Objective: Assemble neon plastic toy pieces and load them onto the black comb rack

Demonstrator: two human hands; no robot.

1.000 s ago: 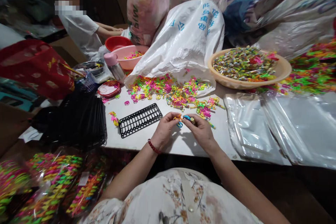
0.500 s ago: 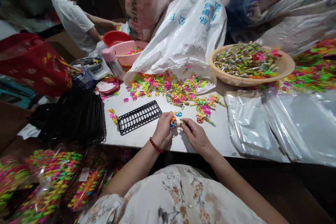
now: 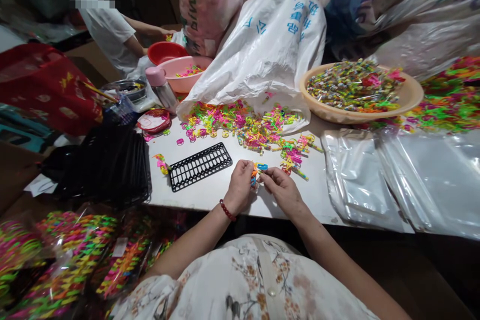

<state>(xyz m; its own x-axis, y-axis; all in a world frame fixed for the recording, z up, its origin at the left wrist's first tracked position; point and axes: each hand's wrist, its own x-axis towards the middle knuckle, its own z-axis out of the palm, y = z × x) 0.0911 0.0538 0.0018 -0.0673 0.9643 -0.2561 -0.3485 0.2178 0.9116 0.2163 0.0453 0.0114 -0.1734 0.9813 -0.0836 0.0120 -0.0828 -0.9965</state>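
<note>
Over the front of the white table, my left hand (image 3: 240,187) is closed around small orange and blue plastic toy pieces (image 3: 254,178). My right hand (image 3: 284,191) pinches at the same cluster from the right, its fingertips almost meeting the left ones. What exactly sits between the right fingertips is too small to make out. A blue ring-shaped piece (image 3: 261,166) shows just above the fingers. Left of the hands lies a black slotted plastic rack (image 3: 200,166). Beyond them spreads a heap of bright plastic toy pieces (image 3: 243,122), spilling from a white woven sack (image 3: 262,50).
A peach basin (image 3: 307,105) full of small patterned pieces stands back right, with clear plastic bags (image 3: 360,175) before it. Stacked black racks (image 3: 108,170) are at left. A thermos (image 3: 163,87) and pink basin (image 3: 187,82) stand behind. A co-worker (image 3: 108,35) sits back left.
Both hands have shifted slightly right, and my left hand has turned a little. The blue ring-shaped piece now shows close against the fingers, farther right than before.
</note>
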